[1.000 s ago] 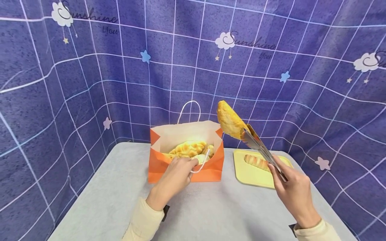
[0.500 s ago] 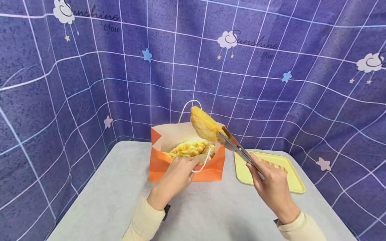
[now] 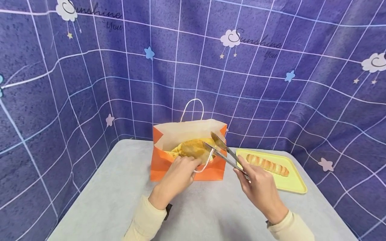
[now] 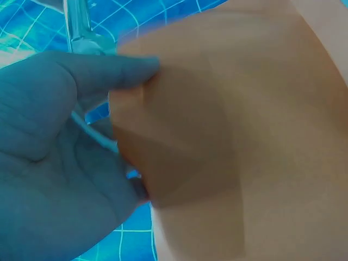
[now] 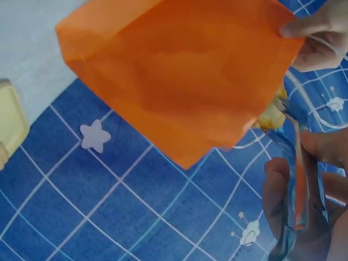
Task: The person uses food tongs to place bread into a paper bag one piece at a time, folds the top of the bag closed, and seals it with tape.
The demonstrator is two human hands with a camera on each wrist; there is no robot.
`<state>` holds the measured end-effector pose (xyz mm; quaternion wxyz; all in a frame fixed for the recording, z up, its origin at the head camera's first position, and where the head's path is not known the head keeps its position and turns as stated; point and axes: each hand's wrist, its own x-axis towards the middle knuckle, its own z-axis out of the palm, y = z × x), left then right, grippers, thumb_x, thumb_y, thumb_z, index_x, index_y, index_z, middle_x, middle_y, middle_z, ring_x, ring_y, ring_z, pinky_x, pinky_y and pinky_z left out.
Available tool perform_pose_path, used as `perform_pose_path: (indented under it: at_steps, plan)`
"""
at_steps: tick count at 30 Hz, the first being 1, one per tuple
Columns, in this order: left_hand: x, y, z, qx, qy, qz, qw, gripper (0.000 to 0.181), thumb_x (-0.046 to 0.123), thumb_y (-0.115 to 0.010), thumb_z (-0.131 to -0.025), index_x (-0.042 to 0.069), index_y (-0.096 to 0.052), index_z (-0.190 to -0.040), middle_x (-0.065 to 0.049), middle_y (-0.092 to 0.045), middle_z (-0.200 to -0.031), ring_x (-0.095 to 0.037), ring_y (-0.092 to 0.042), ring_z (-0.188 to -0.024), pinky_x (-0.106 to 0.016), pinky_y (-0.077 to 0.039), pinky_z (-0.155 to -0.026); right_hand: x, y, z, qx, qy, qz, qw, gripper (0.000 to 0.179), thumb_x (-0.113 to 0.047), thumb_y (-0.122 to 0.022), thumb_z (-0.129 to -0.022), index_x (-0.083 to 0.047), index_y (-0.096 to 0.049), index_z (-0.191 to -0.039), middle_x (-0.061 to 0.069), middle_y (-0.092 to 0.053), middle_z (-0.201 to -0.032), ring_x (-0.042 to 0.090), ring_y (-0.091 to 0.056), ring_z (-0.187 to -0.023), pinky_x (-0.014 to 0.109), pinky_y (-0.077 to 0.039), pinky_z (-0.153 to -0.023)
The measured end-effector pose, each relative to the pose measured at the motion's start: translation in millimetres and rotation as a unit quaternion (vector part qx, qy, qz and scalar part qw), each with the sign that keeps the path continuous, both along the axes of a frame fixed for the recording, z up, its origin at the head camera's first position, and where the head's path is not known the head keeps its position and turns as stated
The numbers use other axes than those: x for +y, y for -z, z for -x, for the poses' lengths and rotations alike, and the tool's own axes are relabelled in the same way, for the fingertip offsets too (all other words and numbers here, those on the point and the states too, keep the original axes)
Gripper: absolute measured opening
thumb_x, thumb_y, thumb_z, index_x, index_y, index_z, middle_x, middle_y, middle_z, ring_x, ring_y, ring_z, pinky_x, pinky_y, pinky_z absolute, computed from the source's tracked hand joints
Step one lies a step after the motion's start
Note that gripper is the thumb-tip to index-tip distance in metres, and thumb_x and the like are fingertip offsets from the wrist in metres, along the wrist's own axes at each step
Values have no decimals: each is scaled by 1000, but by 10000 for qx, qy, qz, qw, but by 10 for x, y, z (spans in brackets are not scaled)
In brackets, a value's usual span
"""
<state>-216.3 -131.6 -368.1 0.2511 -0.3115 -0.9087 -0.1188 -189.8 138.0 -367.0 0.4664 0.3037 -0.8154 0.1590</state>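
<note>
An orange paper bag with white string handles stands on the table, its mouth spread wide. My left hand pinches its front rim; in the left wrist view, the thumb and fingers are at the bag's edge. Metal tongs are gripped in my right hand, their arms apart and their tips over the bag's right side. A folded yellow bread lies in the bag mouth by the tips, covering most of the other bread. The right wrist view shows the tongs close to the bag.
To the right, a yellow tray carries a long ridged bread roll. The bag's rear handle rises above its back rim. A blue patterned curtain encloses the grey table at the back and sides.
My right hand has moved left and lowered the folded bread with the tongs into the bag. The tongs have spread and let it go. My left hand keeps its pinch on the rim.
</note>
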Motion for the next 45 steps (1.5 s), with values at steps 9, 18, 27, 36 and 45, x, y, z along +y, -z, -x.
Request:
perform_pose_path:
  at_steps: [9, 18, 27, 36, 45]
  plan:
    - [-11, 1, -5, 114, -63, -41, 9999, 26, -6, -69, -74, 16, -63, -87, 7, -54, -72, -15, -55, -68, -29, -34, -64, 50, -26, -9, 237, 205, 326, 9990, 43, -37, -52, -102, -5, -67, -126, 5, -70, -76, 20, -64, -59, 40, -48, -51]
    - [-15, 10, 14, 193, -28, -102, 9998, 26, -6, -70, -73, 15, -65, -89, 5, -56, -72, -17, -60, -72, -30, -36, -67, 331, -44, -31, 12, 675, 340, 9971, 43, -25, -70, -89, -7, -67, -128, 1, -63, -71, 13, -52, -53, 34, -40, -46]
    - [-3, -1, 20, 166, -11, -85, 9998, 27, -7, -68, -74, 15, -66, -90, 5, -56, -72, -17, -60, -71, -30, -35, -65, 826, -13, 58, -13, 1168, 610, 9913, 46, -15, -80, -77, -6, -68, -121, -1, -56, -66, 8, -39, -51, 29, -30, -43]
    - [-2, 2, 16, 138, -12, -119, 9998, 29, -8, -67, -73, 14, -67, -92, 4, -55, -70, -17, -57, -67, -30, -34, -64, 1215, 133, 155, -321, 1647, 557, 9843, 46, -15, -82, -76, -10, -68, -120, 8, -63, -67, 17, -49, -47, 35, -31, -41]
    - [15, 0, 19, 182, -5, -144, 9997, 28, -8, -67, -73, 13, -67, -92, 3, -57, -71, -18, -59, -68, -30, -35, -64, 1508, 348, 251, -858, 2018, 524, 9743, 38, -20, -83, -77, -9, -66, -109, 10, -66, -68, 31, -57, -48, 44, -32, -38]
